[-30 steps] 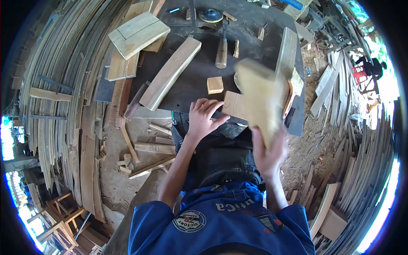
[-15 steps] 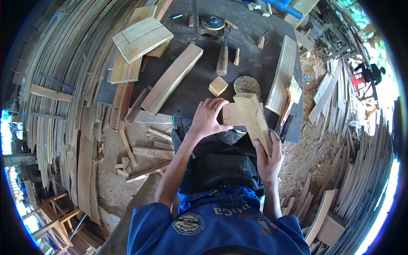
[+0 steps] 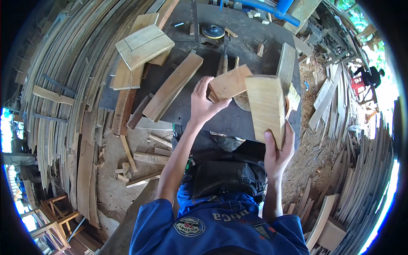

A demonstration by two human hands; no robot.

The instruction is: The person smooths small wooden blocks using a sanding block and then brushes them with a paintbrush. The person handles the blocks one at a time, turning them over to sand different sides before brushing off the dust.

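Above the near edge of the bench (image 3: 187,108), centre to right: two pieces of wood, one to each hand.

Item: rectangular block (image 3: 231,83), brown, tilted, its right end just beside the second piece; whether the two touch cannot be told. Held by the left hand (image 3: 202,102), fingers curled round the far left end, thumb along the near side, a pinch.

Item: tapered board (image 3: 267,106), pale, larger, broad end away from the person. Held by the right hand (image 3: 279,152), thumb on the upper face, fingers round the right edge, pinching the narrow end.

Handling notes, by judgement: the board, gripped only at one end, is apt to droop or twist; a hold nearer its middle would steady it. Thumb and fingertips are best clear of the space between block and board. Turn each piece slowly, faces toward the light, and bring edges together squarely rather than corner first.

Surroundings, bench top: long beam (image 3: 174,87), slanting, left of the left hand; wooden-handled tool (image 3: 223,64), partly hidden beyond the block; round disc (image 3: 243,102), partly covered by the board; brush (image 3: 293,101), near the right edge; plank (image 3: 287,63), beyond the brush; stacked boards (image 3: 144,46), far left corner; dark round pad (image 3: 213,31), toward the far edge.
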